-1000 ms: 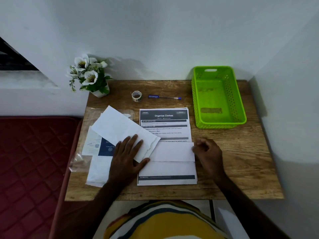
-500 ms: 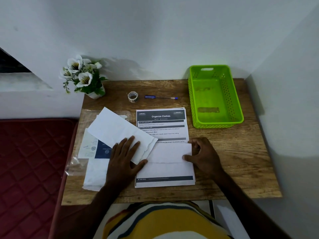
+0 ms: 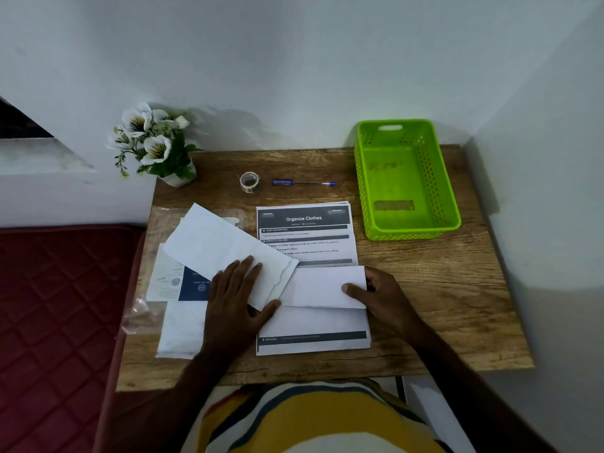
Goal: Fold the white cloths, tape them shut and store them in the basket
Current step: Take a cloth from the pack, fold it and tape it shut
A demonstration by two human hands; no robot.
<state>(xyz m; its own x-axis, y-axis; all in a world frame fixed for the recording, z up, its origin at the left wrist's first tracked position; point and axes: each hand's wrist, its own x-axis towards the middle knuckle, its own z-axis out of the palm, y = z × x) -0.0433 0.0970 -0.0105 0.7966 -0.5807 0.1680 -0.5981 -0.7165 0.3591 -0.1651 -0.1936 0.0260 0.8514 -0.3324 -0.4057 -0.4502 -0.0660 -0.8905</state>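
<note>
A person sits at a wooden table [image 3: 425, 289] set in a corner. The left hand [image 3: 238, 299] lies flat, palm down, fingers spread, pressing on the near end of a long white cloth [image 3: 222, 246] that runs diagonally up and to the left; its grip is not closed on anything. The right hand [image 3: 382, 295] pinches the right edge of a second, folded cloth [image 3: 320, 286], thumb on top and the other fingers hidden behind the edge. This folded cloth lies across the lower half of a printed sheet [image 3: 307, 237] headed "Organize Clothes", and its left end is tucked under the diagonal cloth.

Under and left of the left hand sit a blue and white card [image 3: 178, 282], a clear plastic bag [image 3: 140, 312] at the table's left edge, and a third cloth [image 3: 179, 331] nearer the person.

Along the far side of the table, from left to right, stand a pot of white flowers [image 3: 153, 145], a tape roll [image 3: 249, 182], a blue pen [image 3: 302, 183] just beside it, and a green basket [image 3: 408, 230] at the far right, well apart from both hands. No cloth is in the basket. A red mattress [image 3: 58, 315] lies left of the table.
</note>
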